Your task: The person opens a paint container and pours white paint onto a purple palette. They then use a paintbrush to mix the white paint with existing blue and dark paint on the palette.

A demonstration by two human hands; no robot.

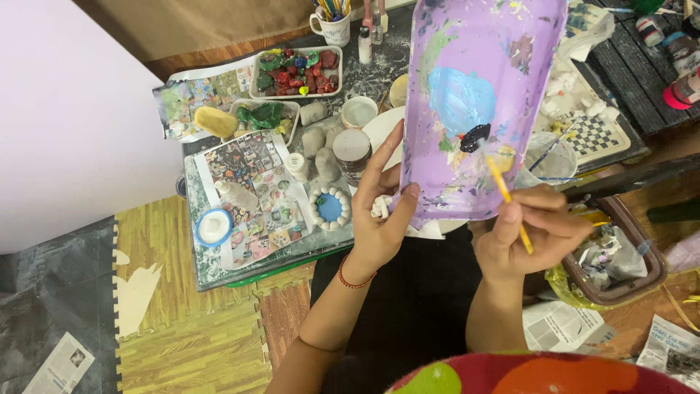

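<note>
The left hand (380,211) rises from the forearm at about 6 o'clock, wrist bent back and ringed by a red thread bracelet (356,279). Its fingers are spread long and nearly straight, thumb pressed to the near edge of a purple palette tray (467,44), so the tray is propped up on edge rather than lying flat (its painted face is turned to the camera). The tray fills the frame from the centre toward 12 o'clock, smeared with a light blue patch (459,98) and a small black blob (475,136).

The right hand (536,230), at roughly 4 o'clock from the tray's lower edge, is curled closed around a thin yellow paintbrush (508,195), pinched between thumb and fingers. The brush slants up toward 11 o'clock, its tip at the black blob.

On the bench (211,270), at 9 o'clock from the left hand, sit a small blue dish with a white beaded rim (329,208) and several grey clay figures (321,149).
</note>
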